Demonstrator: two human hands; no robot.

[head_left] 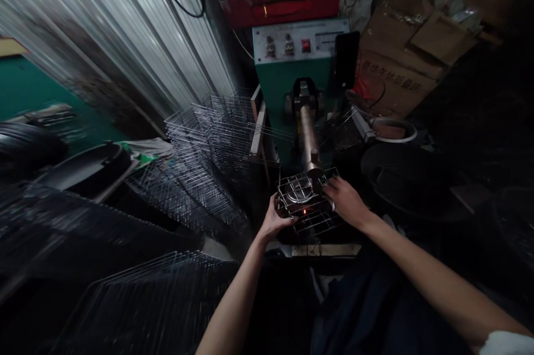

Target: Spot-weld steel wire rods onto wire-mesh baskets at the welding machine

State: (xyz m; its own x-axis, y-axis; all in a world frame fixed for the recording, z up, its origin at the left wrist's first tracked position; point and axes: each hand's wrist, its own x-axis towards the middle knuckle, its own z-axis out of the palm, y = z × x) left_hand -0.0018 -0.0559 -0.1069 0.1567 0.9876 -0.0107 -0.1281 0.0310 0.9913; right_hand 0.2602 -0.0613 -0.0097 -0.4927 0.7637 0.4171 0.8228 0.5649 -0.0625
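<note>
The grip of 2 hands [277, 220] steadies wire grid [315, 223] below copper-coloured arm [309, 135].

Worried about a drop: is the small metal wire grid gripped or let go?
Gripped: the left hand holds the wire grid at its left edge, the right hand at its right.
</note>
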